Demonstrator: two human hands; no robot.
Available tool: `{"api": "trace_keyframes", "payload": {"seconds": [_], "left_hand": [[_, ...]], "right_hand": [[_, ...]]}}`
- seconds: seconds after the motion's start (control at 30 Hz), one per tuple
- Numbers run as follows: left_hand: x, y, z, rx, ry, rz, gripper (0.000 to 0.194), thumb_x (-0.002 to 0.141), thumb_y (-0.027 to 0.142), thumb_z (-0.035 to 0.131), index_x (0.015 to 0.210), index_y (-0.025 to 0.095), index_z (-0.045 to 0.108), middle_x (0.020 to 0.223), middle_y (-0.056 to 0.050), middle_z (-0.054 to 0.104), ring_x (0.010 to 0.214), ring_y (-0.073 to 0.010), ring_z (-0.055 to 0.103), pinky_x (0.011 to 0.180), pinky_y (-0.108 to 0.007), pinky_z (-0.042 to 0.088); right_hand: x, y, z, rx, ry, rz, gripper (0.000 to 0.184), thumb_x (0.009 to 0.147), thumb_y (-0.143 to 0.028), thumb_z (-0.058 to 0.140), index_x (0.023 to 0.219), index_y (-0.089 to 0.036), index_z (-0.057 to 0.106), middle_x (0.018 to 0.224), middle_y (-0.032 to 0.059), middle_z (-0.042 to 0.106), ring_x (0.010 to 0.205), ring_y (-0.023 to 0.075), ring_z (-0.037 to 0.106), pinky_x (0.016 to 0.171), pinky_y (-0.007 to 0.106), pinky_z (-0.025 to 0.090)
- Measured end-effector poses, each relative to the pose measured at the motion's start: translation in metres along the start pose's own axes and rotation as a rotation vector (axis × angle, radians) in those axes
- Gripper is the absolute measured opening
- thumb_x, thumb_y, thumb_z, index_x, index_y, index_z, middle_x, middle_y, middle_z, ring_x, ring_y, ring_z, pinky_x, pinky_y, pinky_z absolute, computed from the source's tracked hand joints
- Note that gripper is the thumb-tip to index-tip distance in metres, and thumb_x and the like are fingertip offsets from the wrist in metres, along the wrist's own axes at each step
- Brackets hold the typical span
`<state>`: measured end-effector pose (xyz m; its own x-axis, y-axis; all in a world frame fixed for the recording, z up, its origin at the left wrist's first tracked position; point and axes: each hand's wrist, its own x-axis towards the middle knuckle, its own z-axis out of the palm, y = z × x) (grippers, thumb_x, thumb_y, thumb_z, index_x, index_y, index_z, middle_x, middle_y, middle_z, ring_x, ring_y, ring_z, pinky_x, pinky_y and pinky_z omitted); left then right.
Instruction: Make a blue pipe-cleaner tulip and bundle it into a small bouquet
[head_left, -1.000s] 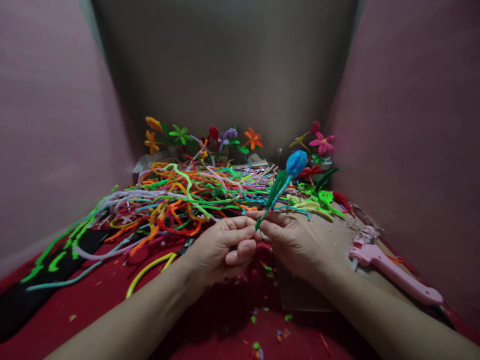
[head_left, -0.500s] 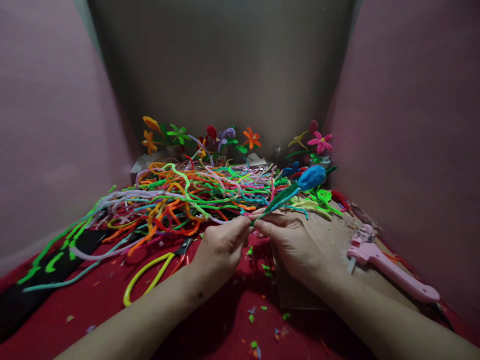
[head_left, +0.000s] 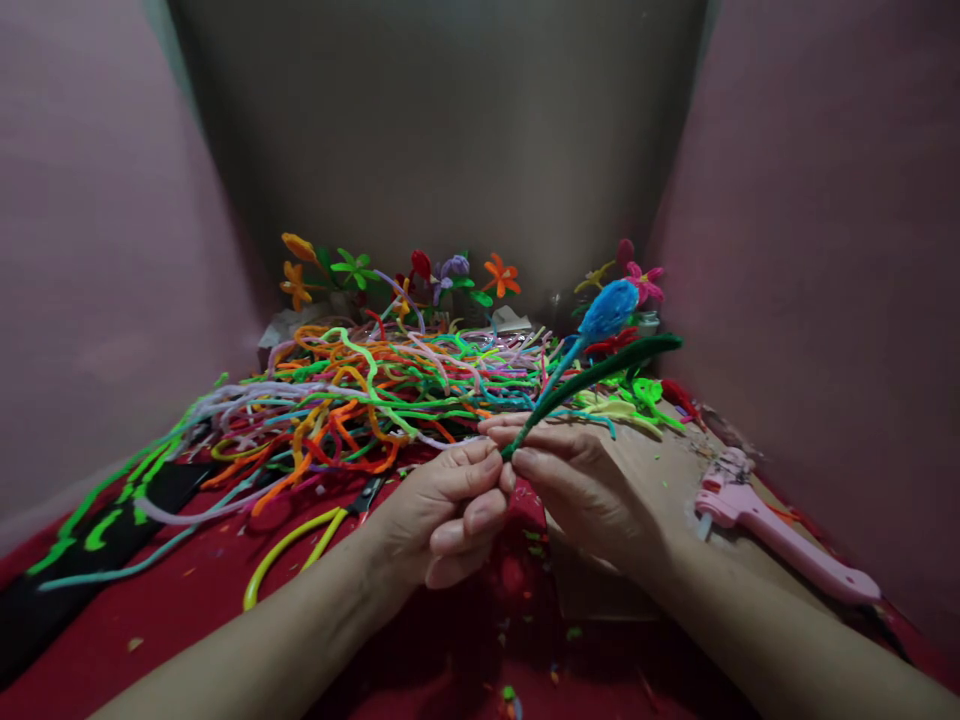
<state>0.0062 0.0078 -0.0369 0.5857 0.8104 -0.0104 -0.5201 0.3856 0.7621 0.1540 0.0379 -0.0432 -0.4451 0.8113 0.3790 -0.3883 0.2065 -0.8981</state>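
Observation:
Between my two hands is a pipe-cleaner flower (head_left: 609, 310) with a blue tulip-like head, a light blue stem and a long dark green leaf (head_left: 615, 366). It tilts up and to the right. My left hand (head_left: 457, 510) pinches the lower end of the stem, its other fingers curled beneath. My right hand (head_left: 592, 480) closes thumb and fingers on the same spot, where leaf and stem meet. The fingers hide the stem's bottom tip. Just beyond both hands spreads a heap of coloured pipe cleaners (head_left: 420, 380).
Yellow-handled scissors (head_left: 292, 545) lie left of my left forearm. A pink glue gun (head_left: 780, 530) rests at the right on a brown board (head_left: 664, 505). Finished flowers, such as an orange one (head_left: 502, 275), stand along the back. Scraps dot the red cloth (head_left: 202, 620).
The flower has turned in my fingers: its blue head is higher, and the green leaf now swings away to the right of the stem. My left hand has rolled, showing its curled fingers.

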Motion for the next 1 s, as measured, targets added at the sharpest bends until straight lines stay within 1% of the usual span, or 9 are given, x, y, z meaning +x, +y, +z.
{"api": "trace_keyframes", "payload": {"seconds": [0.1,0.2,0.27,0.33,0.43,0.57,0.67,0.8,1.0], "left_hand": [[0.002,-0.001,-0.001,0.120,0.028,-0.016,0.019,0.086,0.030,0.048,0.075,0.015,0.055,0.041,0.007,0.047,0.021,-0.0012,0.022,0.022,-0.012,0.025],[0.005,0.008,0.004,0.528,0.154,0.018,0.024,0.086,0.034,0.047,0.076,0.014,0.056,0.052,0.001,0.058,0.034,-0.0072,0.048,0.035,-0.017,0.038],[0.005,0.017,0.008,0.863,0.280,0.167,0.025,0.084,0.031,0.051,0.068,0.013,0.057,0.056,0.000,0.058,0.051,-0.0082,0.054,0.053,-0.019,0.044],[0.004,0.022,0.011,0.996,0.441,0.299,0.017,0.079,0.031,0.059,0.077,0.014,0.059,0.066,0.002,0.058,0.061,-0.0089,0.053,0.059,-0.020,0.042],[0.003,0.023,0.013,0.938,0.517,0.345,0.022,0.068,0.026,0.069,0.082,0.016,0.057,0.071,0.004,0.055,0.066,-0.0094,0.050,0.061,-0.021,0.040],[0.004,0.015,0.011,0.762,0.444,0.256,0.023,0.059,0.018,0.073,0.070,0.015,0.053,0.066,0.006,0.050,0.063,-0.0081,0.047,0.060,-0.019,0.038],[0.004,0.014,0.009,0.722,0.440,0.227,0.019,0.061,0.019,0.070,0.066,0.014,0.053,0.063,0.005,0.050,0.062,-0.0083,0.045,0.060,-0.020,0.036],[0.004,0.017,0.008,0.814,0.452,0.196,0.016,0.065,0.021,0.065,0.061,0.014,0.052,0.059,0.005,0.048,0.060,-0.0088,0.042,0.059,-0.021,0.033],[0.001,0.019,0.011,1.086,0.488,0.303,0.019,0.072,0.022,0.059,0.056,0.015,0.051,0.055,0.006,0.043,0.057,-0.0089,0.038,0.055,-0.022,0.031]], "right_hand": [[0.000,0.000,-0.002,-0.024,0.009,-0.003,0.016,0.075,-0.021,0.063,0.086,-0.027,0.073,0.091,0.0024,0.066,0.097,0.0213,0.057,0.095,0.041,0.038],[0.001,-0.001,-0.004,-0.081,0.068,0.044,0.014,0.076,-0.023,0.061,0.083,-0.024,0.073,0.079,0.0021,0.065,0.084,0.0195,0.058,0.086,0.039,0.041],[0.002,-0.004,-0.004,-0.140,0.094,0.053,0.011,0.076,-0.025,0.062,0.078,-0.023,0.073,0.074,0.0014,0.063,0.077,0.0180,0.057,0.080,0.037,0.042],[0.002,-0.008,-0.001,-0.224,0.115,0.061,0.009,0.073,-0.027,0.065,0.069,-0.023,0.072,0.069,0.0004,0.062,0.073,0.0169,0.055,0.076,0.034,0.041],[0.000,-0.009,0.003,-0.267,0.100,0.145,0.014,0.069,-0.034,0.068,0.063,-0.021,0.070,0.067,-0.0002,0.061,0.068,0.0158,0.051,0.071,0.031,0.040],[-0.003,0.001,0.004,-0.212,0.073,0.194,0.021,0.067,-0.041,0.069,0.063,-0.020,0.068,0.071,0.0004,0.057,0.074,0.0162,0.048,0.069,0.030,0.038],[-0.004,0.006,0.002,-0.285,0.040,0.193,0.025,0.070,-0.042,0.066,0.059,-0.020,0.067,0.073,0.0005,0.052,0.075,0.0150,0.046,0.069,0.029,0.037],[-0.002,0.004,0.002,-0.374,-0.018,0.197,0.024,0.072,-0.040,0.065,0.065,-0.018,0.069,0.074,0.0007,0.052,0.077,0.0152,0.048,0.071,0.029,0.037],[-0.001,-0.010,0.008,-0.458,-0.050,0.153,0.022,0.077,-0.025,0.058,0.057,-0.017,0.064,0.065,-0.0013,0.049,0.070,0.0129,0.046,0.068,0.028,0.036]]}}
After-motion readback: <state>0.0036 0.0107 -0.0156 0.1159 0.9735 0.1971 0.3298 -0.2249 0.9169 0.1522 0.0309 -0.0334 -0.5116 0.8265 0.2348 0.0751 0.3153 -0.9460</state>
